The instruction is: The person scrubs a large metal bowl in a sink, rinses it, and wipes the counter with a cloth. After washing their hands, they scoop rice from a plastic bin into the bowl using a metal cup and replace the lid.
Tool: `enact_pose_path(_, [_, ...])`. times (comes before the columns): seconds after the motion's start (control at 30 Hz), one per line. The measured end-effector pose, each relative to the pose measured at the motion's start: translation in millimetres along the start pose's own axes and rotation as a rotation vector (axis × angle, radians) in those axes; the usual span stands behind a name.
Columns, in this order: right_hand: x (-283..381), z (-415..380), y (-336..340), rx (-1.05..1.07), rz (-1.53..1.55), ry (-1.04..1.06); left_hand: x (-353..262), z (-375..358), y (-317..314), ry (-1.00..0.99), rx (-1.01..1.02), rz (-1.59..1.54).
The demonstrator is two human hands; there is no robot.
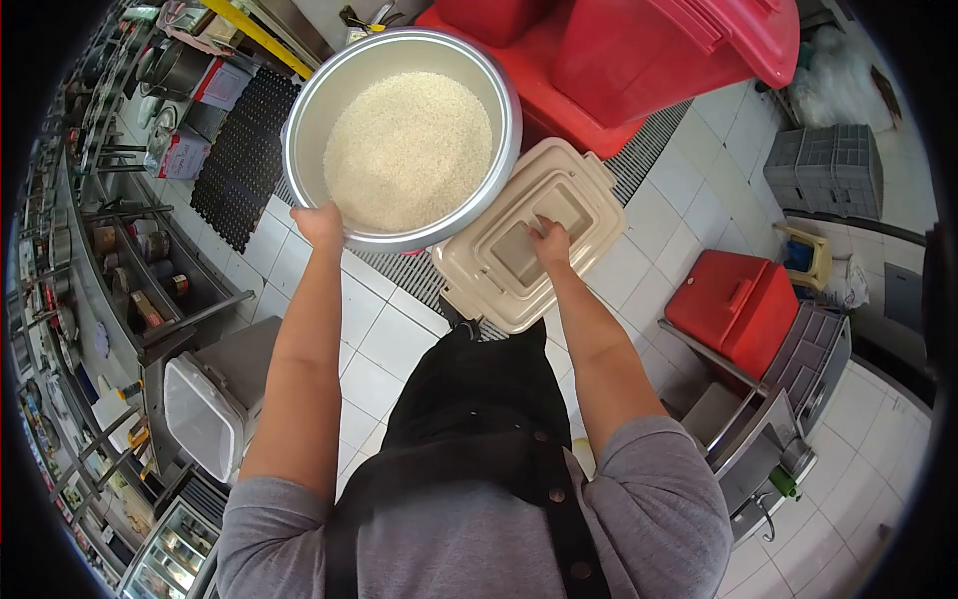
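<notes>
A wide metal pot [332,98] with a pale rim stands tilted toward me at the upper middle, a heap of uncooked white rice [409,150] inside it. My left hand [319,225] is closed on the pot's near-left rim. To the right of the pot is a beige rectangular plastic lid [499,307] with a recessed middle. My right hand [549,243] has its fingers bent into that recess, closed around the grip of the lid. What lies under the lid is hidden.
Red plastic bins [649,70] stand behind the pot and lid. A black perforated mat [244,150] and a floor grate [649,150] lie on the white tiles. At right are a red box [723,304] and grey crates [823,170]; a white bin [205,414] is at left.
</notes>
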State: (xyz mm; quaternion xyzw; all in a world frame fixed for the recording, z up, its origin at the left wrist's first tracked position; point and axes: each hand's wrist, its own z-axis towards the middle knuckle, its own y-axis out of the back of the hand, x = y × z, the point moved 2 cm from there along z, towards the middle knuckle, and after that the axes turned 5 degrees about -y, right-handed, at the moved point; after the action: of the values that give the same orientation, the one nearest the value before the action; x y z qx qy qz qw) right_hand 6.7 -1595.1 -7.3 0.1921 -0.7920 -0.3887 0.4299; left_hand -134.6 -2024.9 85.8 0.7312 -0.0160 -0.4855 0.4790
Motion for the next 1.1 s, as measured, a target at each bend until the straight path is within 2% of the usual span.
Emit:
enact_pose_path(0.1, [-8.6,8.9,-9.2,0.036,0.045,-0.001,-4.8,-3.0,2.9,-0.005,-0.006,0.035])
enact_pose_path(0.2, [-18.1,38.8,-20.5,0.100,-0.093,0.080,-9.6,-3.8,4.7,0.001,-0.015,0.062])
enact_pose_path(0.27, [-32.6,87.7,-44.0,0.238,-0.666,-0.099,-13.6,-6.5,6.5,0.034,-0.006,0.041])
enact_pose_path(0.33, [38.1,108.8,16.8,0.129,-0.262,-0.151,-19.0,-9.5,9.2,0.034,-0.004,0.048])
enact_pose_path(0.4, [121.4,129.4,53.4,-0.110,0.149,-0.135,-25.1,-12.4,13.6,0.021,-0.020,0.064])
enact_pose_path(0.47, [172.0,173.1,52.0,-0.140,0.374,0.019,-29.3,-12.9,15.5,0.027,0.019,0.113])
enact_pose_path(0.5, [205.0,177.0,55.9,-0.083,0.570,0.062,-26.1,-9.9,13.9,0.024,0.002,0.113])
enact_pose_path(0.53, [236.4,176.3,63.0,0.127,0.676,0.053,-19.6,-6.5,10.6,-0.003,0.002,0.125])
enact_pose_path(0.57, [245.1,188.7,55.0,0.129,0.685,0.058,-16.3,-5.1,9.3,-0.031,0.006,0.138])
enact_pose_path(0.63, [249.5,223.1,38.8,-0.033,0.096,0.253,-17.8,-3.4,12.9,-0.005,0.040,0.124])
enact_pose_path(0.67, [242.2,229.6,30.8,0.002,0.227,0.215,-11.2,1.0,9.5,-0.021,0.044,0.110])
enact_pose_path(0.7, [241.6,216.4,38.0,-0.010,0.226,0.213,0.3,4.9,5.0,-0.040,0.051,0.094])
enact_pose_path(0.77, [235.1,179.8,52.5,0.096,0.383,0.054,33.7,20.6,9.4,-0.051,0.126,-0.009])
enact_pose_path(0.83, [206.4,128.8,70.1,0.117,0.463,0.263,53.9,34.7,17.5,-0.062,0.207,-0.155])
enact_pose_path(0.87, [189.2,95.5,83.7,0.079,0.422,0.303,59.6,32.6,27.4,-0.073,0.228,-0.201])
enact_pose_path(0.9, [169.0,58.4,97.4,0.040,0.378,0.332,49.6,24.9,46.1,-0.062,0.338,-0.329])
enact_pose_path(0.97, [128.0,-16.7,132.9,0.055,0.329,0.163,24.1,-2.4,90.3,-0.099,0.528,-0.482])
enact_pose_path(1.03, [87.7,-89.2,167.0,0.047,0.623,0.087,-14.4,-38.5,125.2,-0.162,0.666,-0.511])
enact_pose_path(1.1, [39.8,-138.1,198.3,-0.035,0.662,-0.048,-46.6,-74.9,142.1,-0.176,0.809,-0.486])
